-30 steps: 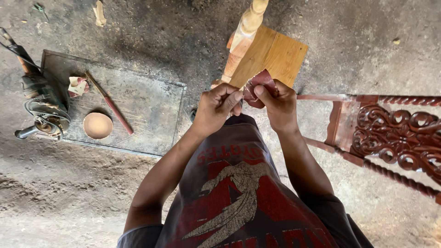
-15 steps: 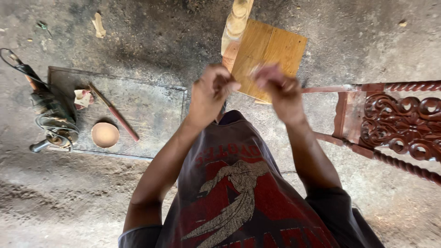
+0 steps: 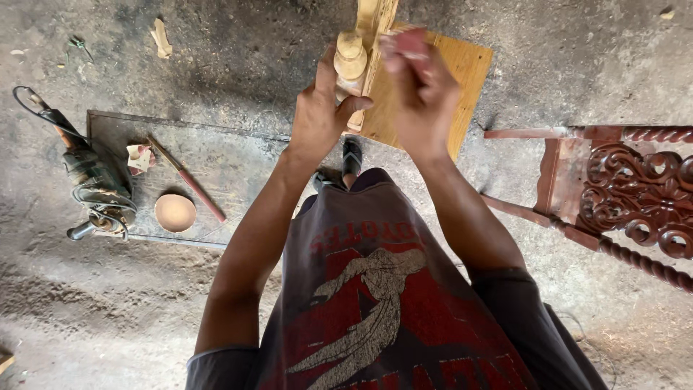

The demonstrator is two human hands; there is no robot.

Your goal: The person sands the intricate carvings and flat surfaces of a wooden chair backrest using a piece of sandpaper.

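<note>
The left hand (image 3: 321, 119) grips the turned wooden leg (image 3: 351, 61) to steady it, while the right hand (image 3: 422, 97) presses a closed pinch of reddish sandpaper (image 3: 408, 45) against it.

1. A dark grey T-shirt (image 3: 404, 303) with short sleeves is worn.
2. Its front is printed in red, with a pale figure and worn lettering.
3. Both forearms are bare.
4. A dark shoe (image 3: 351, 155) is seen below.

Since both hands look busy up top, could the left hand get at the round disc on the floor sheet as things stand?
Probably not at once: the left hand grips the turned wooden piece; the disc lies unobstructed, low on the left.
</note>
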